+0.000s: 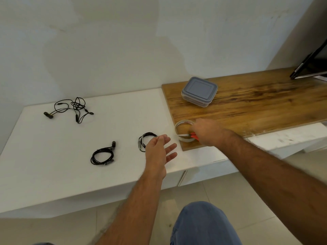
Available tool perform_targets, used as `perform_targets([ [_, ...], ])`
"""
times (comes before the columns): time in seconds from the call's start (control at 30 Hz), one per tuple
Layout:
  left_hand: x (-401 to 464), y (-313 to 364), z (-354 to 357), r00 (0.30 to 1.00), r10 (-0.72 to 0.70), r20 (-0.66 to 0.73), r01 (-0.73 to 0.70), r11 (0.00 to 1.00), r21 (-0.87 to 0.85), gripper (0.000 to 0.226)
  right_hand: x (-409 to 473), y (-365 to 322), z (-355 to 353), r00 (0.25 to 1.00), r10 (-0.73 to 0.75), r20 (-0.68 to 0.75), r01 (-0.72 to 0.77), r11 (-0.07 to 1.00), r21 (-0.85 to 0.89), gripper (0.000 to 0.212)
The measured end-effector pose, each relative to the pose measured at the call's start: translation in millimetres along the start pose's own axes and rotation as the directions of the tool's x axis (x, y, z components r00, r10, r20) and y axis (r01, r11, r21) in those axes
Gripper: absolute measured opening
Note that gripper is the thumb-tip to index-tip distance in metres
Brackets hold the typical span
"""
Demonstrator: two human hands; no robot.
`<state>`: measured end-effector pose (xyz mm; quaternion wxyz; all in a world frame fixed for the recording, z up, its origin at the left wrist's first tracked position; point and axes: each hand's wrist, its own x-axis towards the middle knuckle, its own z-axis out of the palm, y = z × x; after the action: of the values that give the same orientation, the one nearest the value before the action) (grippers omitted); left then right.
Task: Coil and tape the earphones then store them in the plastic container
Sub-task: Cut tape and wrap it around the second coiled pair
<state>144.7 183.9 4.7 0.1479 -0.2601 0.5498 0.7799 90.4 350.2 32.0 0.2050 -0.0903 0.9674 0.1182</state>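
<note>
Over the tape roll [184, 132], your right hand [208, 132] has its fingers curled round the red-handled scissors [189, 135], blades pointing left across the roll's near rim. Your left hand [160, 151] hovers just left of the roll, fingers spread and loose; thumb and forefinger look pinched together at the tip, maybe on a bit of clear tape, but I can't tell for sure.

Watch those blade tips: they point straight at your left fingers [170, 147], with very little gap. Any quick pull could nick you. And if there is a strip in that pinch, clear tape loves to fold onto itself, so you could lose the piece.

Moving left from the roll: one coiled pair of earphones [146, 140] lies partly under your left hand, with what seems to be tape round it. A careless sweep of that hand could drag it and spring the coil open. Farther left sits a second coiled pair [102, 155], with no tape on it that I can make out, so it may loosen if knocked. Far left and back from the roll, a tangled pair [70, 108] waits uncoiled; yank it and the knot tightens.

Behind the roll, on the wooden board [256, 103], the plastic container [199, 91] sits with its lid on. You'll need a free hand to open it, so put the scissors down first.
</note>
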Motion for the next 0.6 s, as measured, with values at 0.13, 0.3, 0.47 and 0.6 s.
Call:
perform_targets([
  [0.13, -9.1, 14.9, -14.3, 0.999, 0.049, 0.018, -0.05, 0.998, 0.045, 0.02, -12.4, 5.8, -6.3, 0.964, 0.168, -0.204, -0.023, 0.821, 0.57, 0.032],
  [0.3, -23.5, 36.1, -40.5, 0.991, 0.128, 0.041, -0.132, 0.984, 0.12, 0.022, -33.6, -55.3, -9.1, 0.999, 0.05, -0.016, 0.016, 0.002, 1.0, 0.032],
  [0.47, -41.0, 51.5, -76.6, 0.98, 0.197, 0.03, -0.199, 0.964, 0.176, 0.023, -36.7, -116.3, -9.7, 0.998, -0.037, -0.043, 0.031, -0.285, 0.958, 0.041],
  [0.6, -49.8, 57.9, -111.8, 0.979, 0.206, -0.014, -0.199, 0.96, 0.196, 0.021, -38.5, -155.0, -13.9, 0.996, 0.029, -0.08, 0.085, -0.303, 0.949, 0.019],
])
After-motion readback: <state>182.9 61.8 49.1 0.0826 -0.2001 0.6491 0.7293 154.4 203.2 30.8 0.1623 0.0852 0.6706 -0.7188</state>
